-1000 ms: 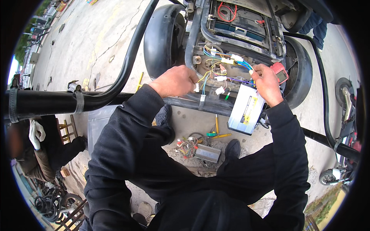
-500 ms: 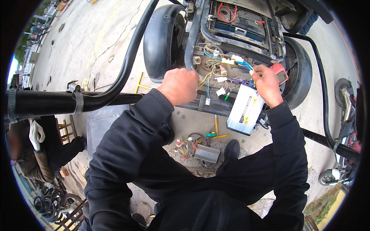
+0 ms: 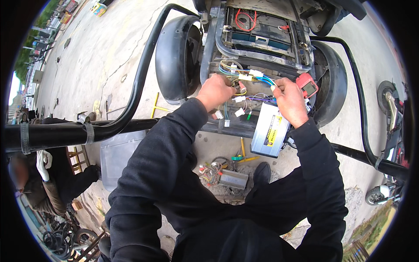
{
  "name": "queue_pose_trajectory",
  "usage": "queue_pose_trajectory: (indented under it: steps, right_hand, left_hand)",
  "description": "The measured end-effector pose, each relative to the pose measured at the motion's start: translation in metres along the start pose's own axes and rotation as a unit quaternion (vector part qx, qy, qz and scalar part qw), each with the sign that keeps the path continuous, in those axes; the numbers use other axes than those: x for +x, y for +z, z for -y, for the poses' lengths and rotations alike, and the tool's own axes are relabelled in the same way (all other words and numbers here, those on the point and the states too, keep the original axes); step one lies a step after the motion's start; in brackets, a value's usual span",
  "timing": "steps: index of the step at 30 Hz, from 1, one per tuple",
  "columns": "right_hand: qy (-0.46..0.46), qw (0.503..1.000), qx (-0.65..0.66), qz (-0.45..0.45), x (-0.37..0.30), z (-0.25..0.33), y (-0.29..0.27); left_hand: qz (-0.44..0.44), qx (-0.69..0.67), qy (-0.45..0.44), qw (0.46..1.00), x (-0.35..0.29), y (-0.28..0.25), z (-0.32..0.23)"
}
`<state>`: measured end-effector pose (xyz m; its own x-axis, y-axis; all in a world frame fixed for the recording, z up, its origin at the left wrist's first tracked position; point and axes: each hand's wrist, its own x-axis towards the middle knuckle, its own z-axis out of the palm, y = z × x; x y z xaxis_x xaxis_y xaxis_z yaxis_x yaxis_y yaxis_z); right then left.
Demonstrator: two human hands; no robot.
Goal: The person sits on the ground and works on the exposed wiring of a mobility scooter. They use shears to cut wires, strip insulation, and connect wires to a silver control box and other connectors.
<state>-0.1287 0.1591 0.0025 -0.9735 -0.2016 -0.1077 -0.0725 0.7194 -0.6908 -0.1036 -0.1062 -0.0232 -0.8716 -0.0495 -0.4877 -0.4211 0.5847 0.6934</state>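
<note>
My left hand (image 3: 214, 91) is closed among the bundle of coloured wires (image 3: 244, 81) hanging from the frame of an upturned electric vehicle (image 3: 262, 39). My right hand (image 3: 289, 101) pinches a white connector with blue wires at the same bundle. A silver finned controller box (image 3: 270, 130) hangs just below my right hand. A small red meter (image 3: 308, 86) rests on the frame beside that hand. Black sleeves cover both forearms.
Black wheels (image 3: 174, 56) flank the frame on both sides. Another controller with loose wires (image 3: 231, 178) and screwdrivers (image 3: 242, 153) lie on the concrete below. A black tube (image 3: 65, 133) crosses at left. A person (image 3: 43, 183) crouches at lower left. A scooter (image 3: 393, 126) stands at right.
My left hand has moved up and right, deeper into the wire bundle. My right hand stays near the connectors beside the red meter.
</note>
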Motion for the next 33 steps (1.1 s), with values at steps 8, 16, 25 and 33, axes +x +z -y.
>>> queue_pose_trajectory:
  steps: [8,16,25,33]
  right_hand:
    - [0.006,1.000,0.029,0.008,0.003,-0.003,-0.002]
    - [-0.011,1.000,0.005,0.011,0.002,-0.004,-0.002]
    - [0.001,0.999,0.042,0.002,0.001,-0.001,-0.003]
    - [0.005,0.999,0.034,0.002,0.002,-0.003,-0.003]
  left_hand:
    - [0.098,-0.121,-0.020,0.988,-0.024,-0.010,0.014]
    - [0.039,-0.241,-0.058,0.968,0.006,-0.016,0.012]
    - [0.027,-0.317,-0.128,0.939,0.024,0.011,0.003]
    - [0.053,-0.381,-0.131,0.914,0.022,0.016,0.001]
